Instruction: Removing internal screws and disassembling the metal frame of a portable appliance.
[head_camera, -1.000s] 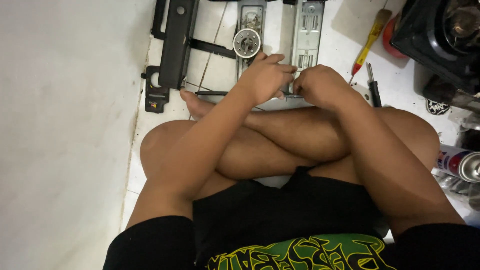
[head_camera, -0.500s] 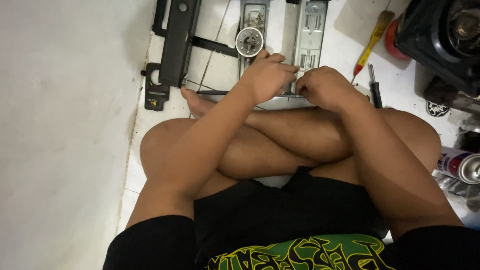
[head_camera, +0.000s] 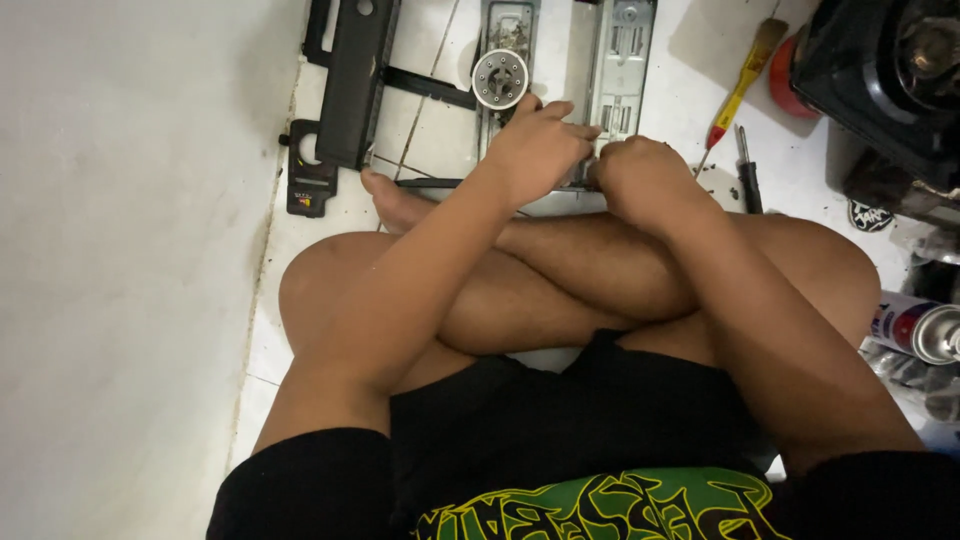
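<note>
I sit cross-legged on a white tiled floor. My left hand (head_camera: 535, 145) and my right hand (head_camera: 645, 175) meet just past my shins, both curled on the near end of a grey metal stove part (head_camera: 620, 70). The part of it under my fingers is hidden. Beside it lies a second grey metal bracket with a round silver burner cap (head_camera: 499, 78), just beyond my left hand's fingertips.
A long black frame piece (head_camera: 350, 85) lies at the left by the white wall (head_camera: 130, 250). A yellow-and-red screwdriver (head_camera: 735, 95) and a dark tool (head_camera: 748, 175) lie right of my hands. A black gas stove (head_camera: 890, 70) stands far right, a spray can (head_camera: 915, 325) near my right knee.
The view has shifted slightly; my hands stay together on the grey metal part, with only small finger movement.
</note>
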